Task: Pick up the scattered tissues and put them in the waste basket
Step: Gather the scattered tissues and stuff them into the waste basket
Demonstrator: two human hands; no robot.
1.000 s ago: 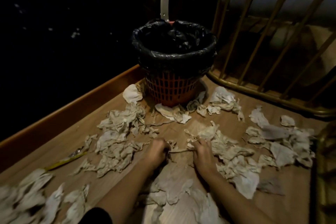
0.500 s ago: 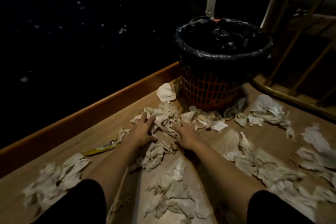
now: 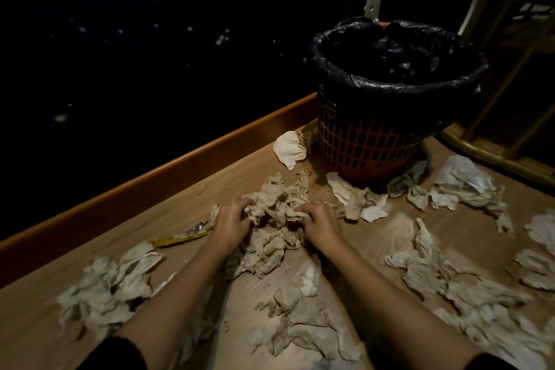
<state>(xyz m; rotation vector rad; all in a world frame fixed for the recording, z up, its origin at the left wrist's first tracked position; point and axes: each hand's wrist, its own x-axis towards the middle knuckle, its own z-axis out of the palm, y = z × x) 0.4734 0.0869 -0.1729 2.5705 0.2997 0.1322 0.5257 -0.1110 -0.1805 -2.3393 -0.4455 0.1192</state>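
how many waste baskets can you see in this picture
1. A round orange plastic lattice waste basket lined with a black bag stands on the wooden floor at the far right, beyond both hands, with crumpled tissues around its base. The dark surroundings could hide others.

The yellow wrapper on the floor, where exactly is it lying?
The yellow wrapper lies flat on the wooden floor, just left of the left hand, between the wooden baseboard and the nearer tissue pile.

No readable text or labels anywhere
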